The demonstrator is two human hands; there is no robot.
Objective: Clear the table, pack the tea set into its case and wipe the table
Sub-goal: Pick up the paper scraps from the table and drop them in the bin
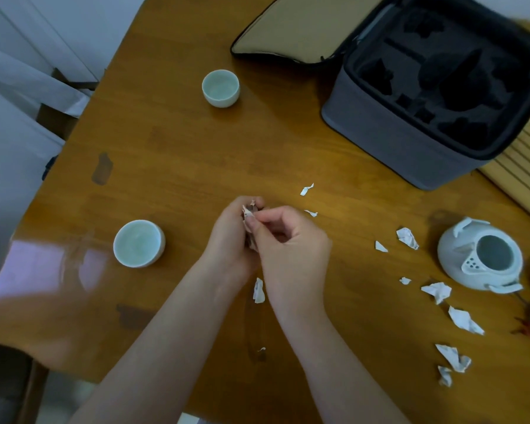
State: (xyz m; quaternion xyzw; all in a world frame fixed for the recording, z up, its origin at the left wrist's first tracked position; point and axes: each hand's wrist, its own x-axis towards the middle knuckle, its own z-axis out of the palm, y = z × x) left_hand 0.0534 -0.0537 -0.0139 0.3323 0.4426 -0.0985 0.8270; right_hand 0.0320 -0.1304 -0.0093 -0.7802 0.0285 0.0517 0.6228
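My left grip [230, 240] is curled round a wad of paper scraps [248, 212] and my right grip [291, 243] pinches its top, over mid-tabletop [172, 166]. The open grey case [380, 139] stands far right, the open-topped teapot [452, 254] nearer right, a far cup [220, 88] and a near cup [139, 243] to the left, loose scraps [407, 237] strewn beside the teapot.

brown wooden table [172, 166], pale wall [10, 96] at left, slatted wood [527, 154] at right, glare [43, 264] on near-left corner

No text, label, brand or number can be read. Faint marks on the paper scraps [259, 290] are too blurred to make out.
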